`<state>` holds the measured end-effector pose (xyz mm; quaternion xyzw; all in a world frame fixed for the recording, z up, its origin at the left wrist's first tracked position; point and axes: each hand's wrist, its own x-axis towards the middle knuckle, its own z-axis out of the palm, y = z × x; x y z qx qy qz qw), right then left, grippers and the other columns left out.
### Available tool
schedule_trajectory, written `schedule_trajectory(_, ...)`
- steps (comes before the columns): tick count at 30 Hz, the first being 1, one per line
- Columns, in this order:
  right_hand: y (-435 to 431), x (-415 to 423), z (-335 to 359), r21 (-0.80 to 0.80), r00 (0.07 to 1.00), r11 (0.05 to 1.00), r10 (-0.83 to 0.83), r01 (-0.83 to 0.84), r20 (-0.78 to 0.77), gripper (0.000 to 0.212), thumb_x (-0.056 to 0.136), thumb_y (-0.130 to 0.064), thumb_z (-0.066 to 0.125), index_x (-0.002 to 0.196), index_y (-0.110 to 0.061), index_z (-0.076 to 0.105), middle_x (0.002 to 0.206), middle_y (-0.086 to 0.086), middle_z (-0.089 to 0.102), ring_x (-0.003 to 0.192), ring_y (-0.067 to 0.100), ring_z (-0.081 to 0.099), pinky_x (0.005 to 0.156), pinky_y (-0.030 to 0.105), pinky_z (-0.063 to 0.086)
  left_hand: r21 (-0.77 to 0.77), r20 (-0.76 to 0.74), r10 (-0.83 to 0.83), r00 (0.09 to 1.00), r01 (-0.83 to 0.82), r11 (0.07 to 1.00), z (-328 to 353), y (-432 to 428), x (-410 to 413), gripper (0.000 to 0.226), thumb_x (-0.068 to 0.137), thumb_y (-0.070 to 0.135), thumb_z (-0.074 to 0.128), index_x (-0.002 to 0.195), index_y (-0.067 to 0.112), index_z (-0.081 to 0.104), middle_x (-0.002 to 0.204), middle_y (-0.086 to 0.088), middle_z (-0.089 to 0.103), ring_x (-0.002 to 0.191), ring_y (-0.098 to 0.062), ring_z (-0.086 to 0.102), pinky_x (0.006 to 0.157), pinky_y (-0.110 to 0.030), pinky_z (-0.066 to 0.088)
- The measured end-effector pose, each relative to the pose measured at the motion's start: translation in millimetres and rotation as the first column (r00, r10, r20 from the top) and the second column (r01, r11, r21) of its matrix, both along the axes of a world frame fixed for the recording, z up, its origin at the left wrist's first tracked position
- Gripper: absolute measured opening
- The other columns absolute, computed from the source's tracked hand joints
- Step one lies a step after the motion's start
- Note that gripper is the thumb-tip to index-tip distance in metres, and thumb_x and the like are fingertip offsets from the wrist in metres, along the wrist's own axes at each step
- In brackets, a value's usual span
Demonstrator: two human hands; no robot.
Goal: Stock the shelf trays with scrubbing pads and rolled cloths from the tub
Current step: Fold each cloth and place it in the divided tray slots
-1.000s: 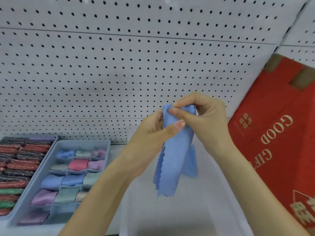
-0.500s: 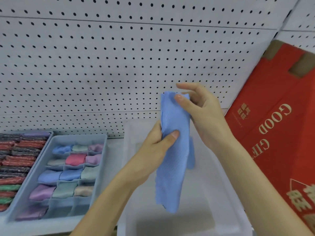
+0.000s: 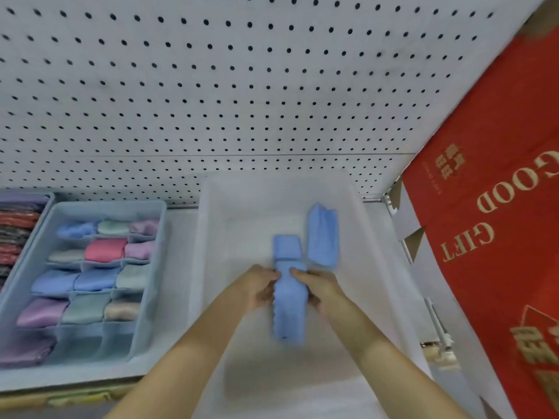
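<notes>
Both our hands clasp a folded blue cloth (image 3: 289,309) low in the translucent tub (image 3: 217,225). The left hand (image 3: 260,287) is at the cloth's 9 o'clock and the right hand (image 3: 317,287) at its 3 o'clock, fingers curled round the fabric (blur softens the detail). A second blue cloth (image 3: 323,237) lies at 1 o'clock. The divided tray (image 3: 159,246) of rolled cloths sits at the tub's 9 o'clock, and a red gift box (image 3: 484,237) at 3 o'clock.

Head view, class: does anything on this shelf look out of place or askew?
The red carton at the right looks odd: its GOOD GIFT lettering is upside down. Nothing else stands out.
</notes>
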<state>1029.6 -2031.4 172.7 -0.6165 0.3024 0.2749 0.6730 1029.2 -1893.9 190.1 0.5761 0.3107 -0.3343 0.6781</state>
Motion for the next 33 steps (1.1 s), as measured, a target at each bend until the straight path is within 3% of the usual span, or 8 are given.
schedule_trajectory(5,-1,0,-17,0.045,0.995,0.999,-0.025,0.029,-0.101,0.019,0.089,-0.009,0.063,0.084,0.009,0.066,0.082,0.018,0.069,0.064,0.024,0.067,0.066,0.032,0.058,0.063,-0.077,-0.085,0.993,0.089,0.994,-12,-2,0,0.027,0.099,0.005,0.043,0.074,0.000,0.054,0.057,-0.012,0.059,0.035,-0.012,0.055,0.036,-0.017,0.044)
schedule_trajectory(8,1,2,-17,0.046,0.996,0.998,-0.029,0.033,-0.087,0.020,0.095,-0.010,0.053,0.092,0.007,0.064,0.088,0.018,0.067,0.075,0.028,0.065,0.068,0.033,0.055,0.147,-0.076,-0.101,0.992,0.111,0.983,-14,-11,1,0.028,0.100,0.013,0.043,0.079,0.001,0.055,0.076,-0.016,0.056,0.056,-0.020,0.057,0.046,-0.022,0.044)
schedule_trajectory(12,2,-2,-17,-0.116,0.996,0.989,0.088,-0.091,-0.033,0.020,0.090,-0.014,0.061,0.090,0.006,0.066,0.094,0.021,0.069,0.082,0.032,0.067,0.081,0.043,0.056,0.399,-0.006,-0.108,0.994,0.101,0.911,-29,-18,-7,0.043,0.098,0.021,0.045,0.127,-0.012,0.044,0.118,-0.029,0.059,0.097,-0.033,0.063,0.056,-0.029,0.047)
schedule_trajectory(17,-7,-9,-21,-0.346,0.988,0.928,0.152,-0.141,0.005,0.021,0.080,-0.021,0.074,0.065,-0.010,0.066,0.081,0.018,0.072,0.077,0.032,0.071,0.075,0.046,0.058,0.546,0.091,-0.037,0.995,-0.019,0.838,-32,-17,-24,0.013,0.093,0.017,0.054,0.101,0.007,0.055,0.091,-0.008,0.058,0.073,-0.019,0.055,0.057,-0.026,0.043)
schedule_trajectory(22,-9,-5,-31,-0.339,0.988,0.930,0.155,-0.140,0.017,0.016,0.071,-0.020,0.082,0.065,-0.013,0.068,0.082,0.015,0.073,0.077,0.030,0.071,0.076,0.046,0.058,0.533,0.108,-0.023,0.994,-0.038,0.845,-34,-10,-29,0.018,0.085,0.014,0.066,0.069,0.013,0.058,0.079,-0.013,0.064,0.071,-0.024,0.060,0.065,-0.033,0.054)
schedule_trajectory(24,-10,-5,-36,-0.289,0.987,0.944,0.163,-0.156,-0.001,0.013,0.070,-0.014,0.082,0.074,-0.007,0.071,0.087,0.017,0.072,0.080,0.031,0.070,0.078,0.048,0.057,0.523,0.111,0.015,0.994,-0.071,0.849,-36,-9,-30,0.012,0.081,0.011,0.071,0.080,0.011,0.060,0.087,-0.013,0.065,0.081,-0.028,0.064,0.077,-0.038,0.056)
schedule_trajectory(29,-12,-4,-27,-0.118,0.980,0.973,0.198,-0.196,0.002,0.018,0.085,-0.005,0.067,0.098,0.007,0.064,0.102,0.024,0.068,0.076,0.028,0.068,0.069,0.033,0.059,0.387,0.044,0.078,0.996,-0.089,0.918,-37,-6,-28,0.033,0.079,0.004,0.074,0.107,-0.007,0.062,0.099,-0.020,0.067,0.084,-0.032,0.066,0.077,-0.042,0.057)
schedule_trajectory(33,-11,-4,-23,-0.060,0.974,0.974,0.220,-0.217,0.057,0.017,0.088,-0.004,0.062,0.104,0.003,0.063,0.104,0.018,0.067,0.077,0.021,0.066,0.070,0.029,0.058,0.148,-0.007,0.043,0.999,-0.041,0.988,-25,-3,-24,0.027,0.085,0.006,0.068,0.108,-0.007,0.062,0.099,-0.021,0.065,0.071,-0.025,0.063,0.061,-0.030,0.054)
